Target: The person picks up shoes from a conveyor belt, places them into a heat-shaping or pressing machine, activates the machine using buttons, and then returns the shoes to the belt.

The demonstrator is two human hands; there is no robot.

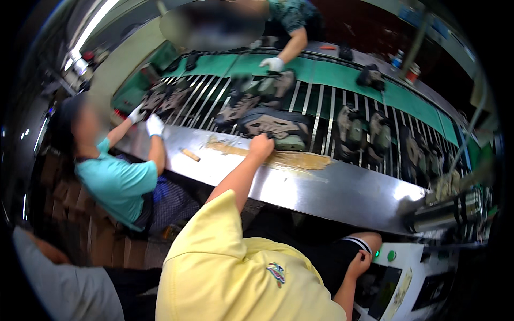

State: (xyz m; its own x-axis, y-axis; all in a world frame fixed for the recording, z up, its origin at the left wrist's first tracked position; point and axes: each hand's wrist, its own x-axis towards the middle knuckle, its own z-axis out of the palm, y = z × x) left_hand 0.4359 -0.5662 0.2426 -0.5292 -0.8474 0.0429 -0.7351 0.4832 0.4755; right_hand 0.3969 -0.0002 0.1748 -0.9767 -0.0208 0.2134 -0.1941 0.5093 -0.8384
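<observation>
My left hand [261, 145] reaches across the metal ledge and is closed on the near edge of a brown-and-black shoe [274, 125]. Blur hides exactly how the fingers sit on it. This shoe lies at the near side of the slatted conveyor [316, 109], in front of several similar brown and green shoes [239, 108]. Low at the right, beside my knee and a white control box [399, 281], my right hand [360, 263] is held with its fingers curled in; nothing shows in it.
A steel ledge [353, 190] with a tan patch [300, 160] borders the conveyor. On the left, a gloved person in teal [120, 176] handles shoes. Across the belt, another person's gloved hand [273, 64] is near shoes. More shoes [350, 134] stand to the right, near a metal cylinder [447, 211].
</observation>
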